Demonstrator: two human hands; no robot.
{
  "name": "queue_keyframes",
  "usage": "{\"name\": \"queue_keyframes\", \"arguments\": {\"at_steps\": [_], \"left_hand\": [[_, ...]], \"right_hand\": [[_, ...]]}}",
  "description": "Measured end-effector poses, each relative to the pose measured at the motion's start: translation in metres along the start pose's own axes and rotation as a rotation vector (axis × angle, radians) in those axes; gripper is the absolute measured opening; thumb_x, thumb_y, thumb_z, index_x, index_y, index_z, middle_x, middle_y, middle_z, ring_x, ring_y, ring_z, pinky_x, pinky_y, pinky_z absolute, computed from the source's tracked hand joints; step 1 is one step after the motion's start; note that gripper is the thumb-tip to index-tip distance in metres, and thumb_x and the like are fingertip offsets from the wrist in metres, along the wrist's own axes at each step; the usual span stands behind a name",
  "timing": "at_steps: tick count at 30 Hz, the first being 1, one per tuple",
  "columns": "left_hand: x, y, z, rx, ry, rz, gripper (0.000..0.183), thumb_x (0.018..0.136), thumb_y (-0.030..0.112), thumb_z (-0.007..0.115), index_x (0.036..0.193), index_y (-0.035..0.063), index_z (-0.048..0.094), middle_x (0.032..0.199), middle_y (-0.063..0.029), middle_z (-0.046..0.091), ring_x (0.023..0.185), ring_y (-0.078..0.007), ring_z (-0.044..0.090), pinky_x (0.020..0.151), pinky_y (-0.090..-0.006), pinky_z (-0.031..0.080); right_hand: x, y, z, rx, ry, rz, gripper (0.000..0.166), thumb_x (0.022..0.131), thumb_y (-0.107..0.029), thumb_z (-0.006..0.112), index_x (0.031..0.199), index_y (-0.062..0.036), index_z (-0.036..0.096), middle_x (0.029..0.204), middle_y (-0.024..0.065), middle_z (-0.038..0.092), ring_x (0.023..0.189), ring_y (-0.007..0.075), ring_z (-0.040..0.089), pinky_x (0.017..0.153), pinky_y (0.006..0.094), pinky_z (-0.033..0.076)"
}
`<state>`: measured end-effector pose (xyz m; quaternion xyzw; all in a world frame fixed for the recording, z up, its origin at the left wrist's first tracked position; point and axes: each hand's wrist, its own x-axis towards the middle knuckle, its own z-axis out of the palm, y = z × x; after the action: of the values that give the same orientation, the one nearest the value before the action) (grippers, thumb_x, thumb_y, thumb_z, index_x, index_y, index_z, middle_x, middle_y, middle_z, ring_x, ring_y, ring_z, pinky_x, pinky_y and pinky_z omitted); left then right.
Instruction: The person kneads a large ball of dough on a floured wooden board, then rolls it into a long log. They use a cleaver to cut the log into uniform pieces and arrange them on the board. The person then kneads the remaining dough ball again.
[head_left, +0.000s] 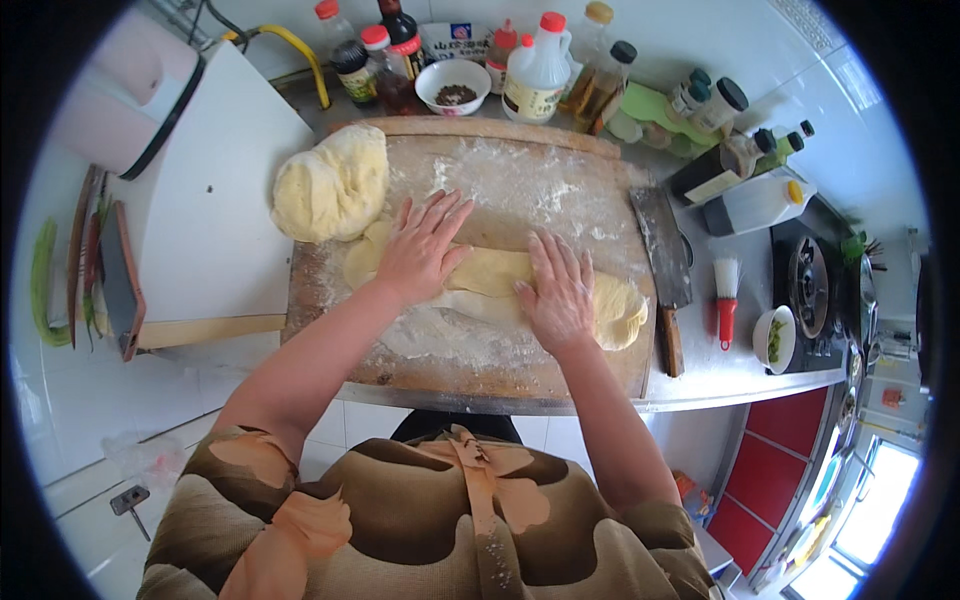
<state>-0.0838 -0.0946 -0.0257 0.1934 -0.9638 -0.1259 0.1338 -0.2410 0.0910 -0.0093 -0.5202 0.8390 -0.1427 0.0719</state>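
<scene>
A long piece of yellow dough (491, 271) lies across a floured wooden board (480, 382). My left hand (424, 251) rests on its left part, palm down, fingers spread and pointing away from me. On its right part lies my right hand (559, 289), also palm down and dusted with flour, with its fingers slightly apart. Neither hand grips anything. The dough's right end is folded and lumpy; its left end is flatter. A larger lump of dough (330, 184) sits at the board's back left corner, beyond my left hand. The palms hide parts of the long piece.
Along the board's far edge lies a wooden rolling pin (495, 135). Bottles, a plastic jug (536, 75) and a white bowl (454, 86) stand behind it. To the right are a cleaver (664, 255), a red-handled brush (726, 300), a small bowl (774, 341) and a stove (808, 285).
</scene>
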Motion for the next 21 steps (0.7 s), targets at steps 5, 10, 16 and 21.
{"name": "queue_keyframes", "arguments": {"at_steps": [5, 10, 16, 21], "left_hand": [[-0.045, -0.009, -0.047, -0.276, 0.249, -0.011, 0.058, 0.092, 0.021, 0.065, 0.146, 0.0075, 0.047, 0.146, -0.0166, 0.051, 0.137, -0.0363, 0.045, 0.115, -0.0507, 0.034], [-0.063, 0.015, -0.049, -0.22, 0.163, -0.116, 0.064, 0.091, 0.028, 0.069, 0.147, 0.0087, 0.045, 0.145, -0.0162, 0.051, 0.141, -0.035, 0.04, 0.118, -0.0532, 0.028], [-0.067, -0.002, -0.017, -0.274, 0.009, -0.147, 0.07, 0.09, 0.038, 0.066, 0.151, 0.0131, 0.041, 0.151, -0.0143, 0.045, 0.147, -0.0312, 0.034, 0.12, -0.061, 0.02], [-0.044, -0.006, -0.026, 0.069, 0.007, -0.095, 0.053, 0.091, 0.04, 0.067, 0.135, 0.0123, 0.055, 0.129, -0.0089, 0.057, 0.13, -0.0284, 0.049, 0.119, -0.055, 0.025]], "right_hand": [[-0.026, 0.027, -0.023, 0.12, 0.119, -0.068, 0.063, 0.091, -0.018, 0.066, 0.15, -0.0155, 0.045, 0.156, 0.0114, 0.042, 0.142, 0.0314, 0.041, 0.117, 0.0477, 0.032], [-0.01, -0.002, -0.05, 0.456, 0.069, 0.024, 0.048, 0.094, -0.011, 0.06, 0.141, -0.0065, 0.053, 0.142, 0.0159, 0.056, 0.125, 0.0357, 0.056, 0.106, 0.046, 0.044], [-0.051, 0.06, -0.024, -0.302, 0.049, 0.053, 0.049, 0.092, -0.031, 0.064, 0.131, -0.0019, 0.058, 0.133, 0.0194, 0.059, 0.119, 0.038, 0.056, 0.103, 0.049, 0.043], [-0.012, 0.069, -0.008, -0.185, 0.201, -0.047, 0.029, 0.087, -0.03, 0.069, 0.105, -0.0064, 0.065, 0.104, 0.0149, 0.061, 0.099, 0.0366, 0.061, 0.081, 0.0503, 0.051]]}}
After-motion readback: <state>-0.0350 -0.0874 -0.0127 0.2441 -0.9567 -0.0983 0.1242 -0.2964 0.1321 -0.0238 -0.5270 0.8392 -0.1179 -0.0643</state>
